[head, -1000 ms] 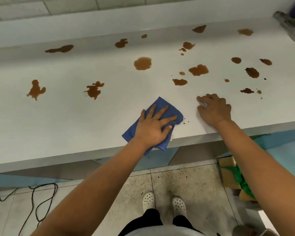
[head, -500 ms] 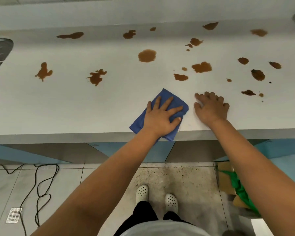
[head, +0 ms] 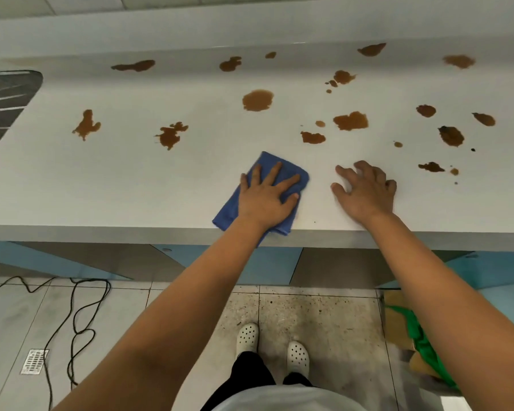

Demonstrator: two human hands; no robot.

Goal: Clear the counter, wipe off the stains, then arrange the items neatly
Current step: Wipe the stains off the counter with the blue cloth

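Note:
A folded blue cloth (head: 293,172) lies on the white counter (head: 131,188) near its front edge, one corner hanging over. My left hand (head: 266,195) presses flat on the cloth with fingers spread. Just to the right, my right hand (head: 365,191) rests on the bare counter with fingers bent at the tips, holding nothing. Several brown stains are scattered over the counter beyond the hands, such as a round one (head: 257,99), a splat (head: 171,136) to the left and a patch (head: 350,120) to the right.
A dark ribbed surface (head: 3,105) is set into the counter's left end. The wall runs along the counter's back. Below are blue cabinet fronts (head: 267,265), a black cable (head: 77,315) on the floor, a floor drain (head: 34,361) and a box with green fabric (head: 419,336) at the right.
My left hand has slid the blue cloth a little to the left, widening the gap to my right hand. The small specks by the cloth are gone. The view tilted down.

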